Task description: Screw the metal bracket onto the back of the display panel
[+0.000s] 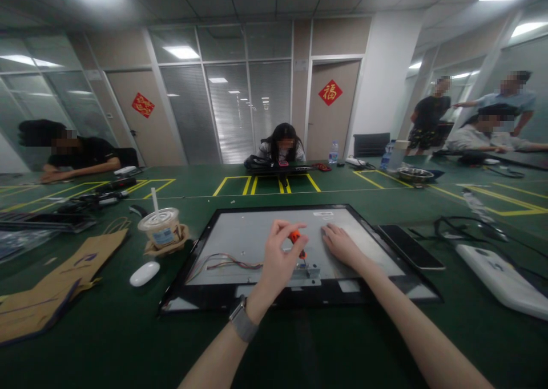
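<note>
A flat display panel [265, 229] with a black frame and grey metal back lies on the green table in front of me. My left hand [281, 252], with a watch on its wrist, grips the orange-and-black handle of a screwdriver [295, 236] between thumb and fingers. The screwdriver stands roughly upright, its shaft pointing down at a small metal bracket [314, 272] on the panel's near edge. My right hand [340, 243] rests flat on the panel's back, fingers stretched out, holding nothing. Coloured wires [229, 259] run across the panel to the left of the bracket.
Left of the panel are an iced drink cup [160, 229], a white oval case [144, 274] and a brown paper bag [64, 280]. To its right lie a black phone [409, 246], cables and a white device [500, 278]. Several people are around the table.
</note>
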`<state>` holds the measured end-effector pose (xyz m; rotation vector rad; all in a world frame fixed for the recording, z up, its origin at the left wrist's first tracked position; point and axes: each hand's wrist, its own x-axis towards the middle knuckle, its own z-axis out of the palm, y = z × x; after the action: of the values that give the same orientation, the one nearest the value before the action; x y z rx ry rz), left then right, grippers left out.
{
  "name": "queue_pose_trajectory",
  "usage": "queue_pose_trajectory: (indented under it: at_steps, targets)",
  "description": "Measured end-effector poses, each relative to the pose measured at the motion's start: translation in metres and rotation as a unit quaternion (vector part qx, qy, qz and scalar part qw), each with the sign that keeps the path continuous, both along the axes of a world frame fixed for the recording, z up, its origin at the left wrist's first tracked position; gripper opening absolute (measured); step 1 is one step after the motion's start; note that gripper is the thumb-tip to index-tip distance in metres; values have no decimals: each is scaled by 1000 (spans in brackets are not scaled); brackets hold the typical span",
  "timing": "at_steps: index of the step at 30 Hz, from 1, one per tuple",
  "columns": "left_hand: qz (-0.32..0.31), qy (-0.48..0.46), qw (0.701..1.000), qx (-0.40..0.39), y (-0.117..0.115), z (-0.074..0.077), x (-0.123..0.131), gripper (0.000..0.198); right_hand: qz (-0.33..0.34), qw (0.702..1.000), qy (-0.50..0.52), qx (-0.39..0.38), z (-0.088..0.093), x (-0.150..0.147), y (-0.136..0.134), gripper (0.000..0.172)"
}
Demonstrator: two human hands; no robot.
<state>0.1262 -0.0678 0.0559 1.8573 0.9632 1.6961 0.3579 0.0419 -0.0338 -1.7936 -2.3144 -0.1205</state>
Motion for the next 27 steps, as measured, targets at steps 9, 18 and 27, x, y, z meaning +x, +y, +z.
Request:
queue_pose_trajectory:
  at_steps: [9,18,27]
  targets:
    - [-34,-20,999,-26,4,0,-1,22,-1,1000,-9,9,-4,1,3,45]
    - [-98,-3,995,-25,4,-1,-1,32,6,1000,6,23,-6,3,3,44]
    - [-49,45,998,3,2,0,-2,32,2,999,-9,31,-11,4,6,45]
